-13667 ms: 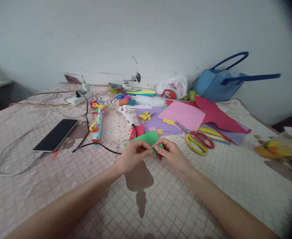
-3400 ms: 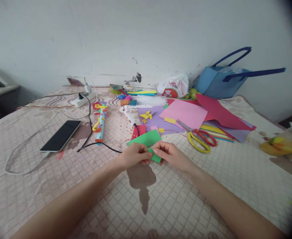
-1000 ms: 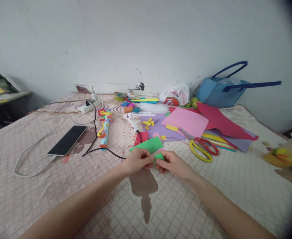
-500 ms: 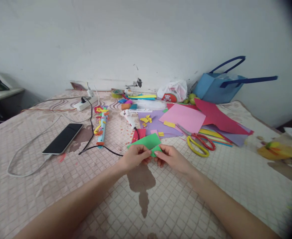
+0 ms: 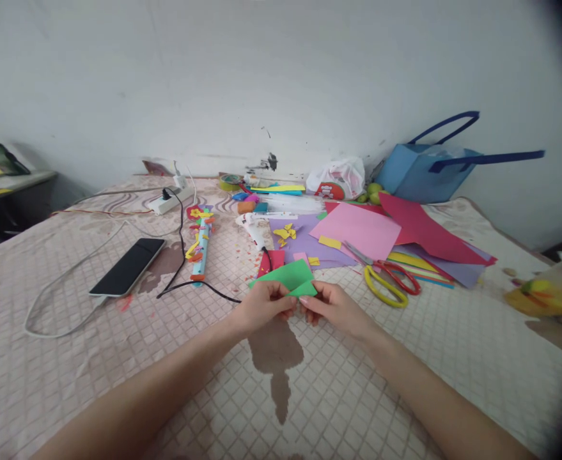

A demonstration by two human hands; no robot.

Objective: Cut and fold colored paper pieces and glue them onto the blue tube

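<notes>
A green sheet of craft paper [image 5: 288,276] is held between both hands above the patterned tablecloth, its near edge folded up. My left hand [image 5: 267,306] pinches the left part of that edge, fingers closed. My right hand [image 5: 331,305] grips the folded corner on the right, thumb on top. The fingertips of the two hands are close together. Just beyond the green paper lie a red paper piece [image 5: 272,260] and a white glue gun [image 5: 250,231] with a black cord. To the right rest scissors [image 5: 383,287] with yellow and red handles.
Pink paper [image 5: 357,230], red sheets [image 5: 424,233] and purple paper [image 5: 281,223] overlap at the back right. On the left are a phone [image 5: 127,267] on a cable, a decorated light-blue stick [image 5: 201,249] and a power strip [image 5: 171,200]. A blue bag [image 5: 419,172] stands by the wall.
The view has shifted slightly, moving everything a little to the right. The fingers have shifted slightly along the green paper's folded edge, and more of the fold shows between them.
</notes>
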